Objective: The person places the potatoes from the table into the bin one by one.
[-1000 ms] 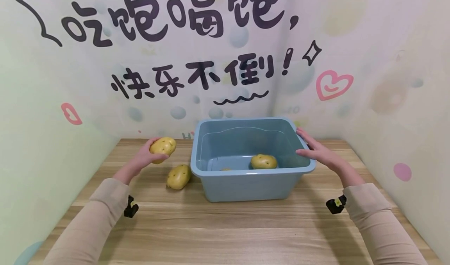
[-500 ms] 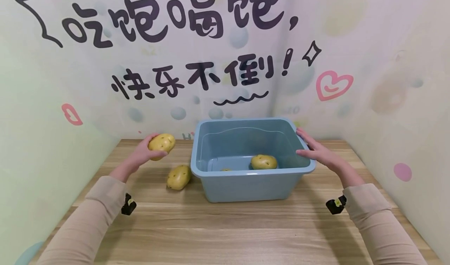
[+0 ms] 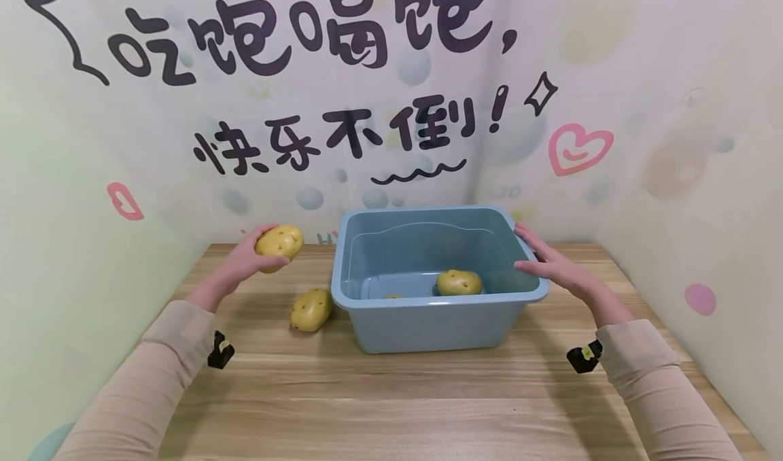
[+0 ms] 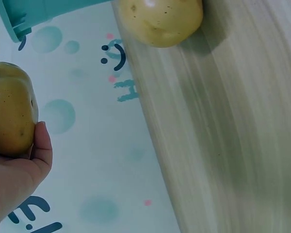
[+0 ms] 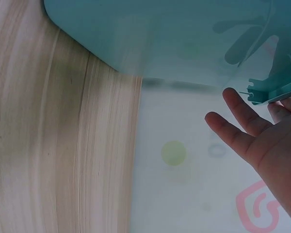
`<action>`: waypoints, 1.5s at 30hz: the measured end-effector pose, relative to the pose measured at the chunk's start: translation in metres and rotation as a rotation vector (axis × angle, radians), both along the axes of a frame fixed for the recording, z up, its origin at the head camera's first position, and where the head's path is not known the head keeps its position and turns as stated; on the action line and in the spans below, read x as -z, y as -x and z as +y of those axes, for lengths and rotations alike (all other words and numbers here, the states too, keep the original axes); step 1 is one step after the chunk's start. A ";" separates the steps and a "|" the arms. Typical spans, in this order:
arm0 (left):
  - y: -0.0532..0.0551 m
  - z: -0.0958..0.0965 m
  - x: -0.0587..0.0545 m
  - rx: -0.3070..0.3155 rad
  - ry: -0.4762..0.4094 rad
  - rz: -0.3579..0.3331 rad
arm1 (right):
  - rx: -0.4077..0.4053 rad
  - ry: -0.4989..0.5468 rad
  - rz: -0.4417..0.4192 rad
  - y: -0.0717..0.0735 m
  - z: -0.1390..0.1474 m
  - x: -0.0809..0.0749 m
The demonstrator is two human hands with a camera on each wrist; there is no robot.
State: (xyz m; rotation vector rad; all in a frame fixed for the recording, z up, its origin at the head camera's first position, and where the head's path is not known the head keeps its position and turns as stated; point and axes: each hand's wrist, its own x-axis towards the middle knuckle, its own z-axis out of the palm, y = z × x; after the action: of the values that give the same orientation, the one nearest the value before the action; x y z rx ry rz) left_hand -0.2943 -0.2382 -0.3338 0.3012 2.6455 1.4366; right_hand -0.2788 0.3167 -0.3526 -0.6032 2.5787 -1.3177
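Note:
In the head view my left hand holds a yellow potato above the table, left of a blue plastic bin. The left wrist view shows that potato between the fingers and thumb. A second potato lies on the table against the bin's left side. Inside the bin sits another potato, and a sliver of a further yellow thing shows behind the front rim. My right hand rests on the bin's right rim, thumb over the edge. Its fingers look straight and spread outside the wall.
The wood-grain table runs back to a printed backdrop with large dark lettering. Pale side walls flank it. The bin stands near the table's back edge.
My left hand has lifted slightly and drifted a little left with the potato in its grip. The right hand, the bin and the other potatoes have stayed put.

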 end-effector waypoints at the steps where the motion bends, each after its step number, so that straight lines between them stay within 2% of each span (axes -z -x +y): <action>1: 0.001 0.000 -0.001 0.000 0.002 0.001 | 0.001 0.000 0.000 0.000 0.000 0.000; 9: 0.004 0.002 -0.007 -0.001 0.015 0.010 | 0.005 0.007 -0.001 -0.001 0.000 -0.001; 15: 0.005 0.007 -0.016 0.012 0.010 0.018 | -0.002 0.017 0.001 -0.002 -0.002 -0.002; 27: 0.006 0.024 -0.038 0.056 -0.008 0.008 | -0.004 0.027 0.000 -0.002 -0.002 -0.002; 34: 0.005 0.033 -0.048 0.078 0.042 0.010 | -0.003 0.024 0.000 -0.002 -0.001 -0.002; 45: 0.008 0.049 -0.059 0.106 0.030 0.001 | 0.013 0.020 0.002 -0.001 0.000 0.000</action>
State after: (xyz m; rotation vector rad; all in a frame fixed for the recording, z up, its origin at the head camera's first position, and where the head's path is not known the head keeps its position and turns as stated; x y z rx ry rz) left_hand -0.3020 -0.1896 -0.2747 0.4313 2.6063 1.3639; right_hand -0.2781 0.3167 -0.3526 -0.5925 2.5784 -1.3486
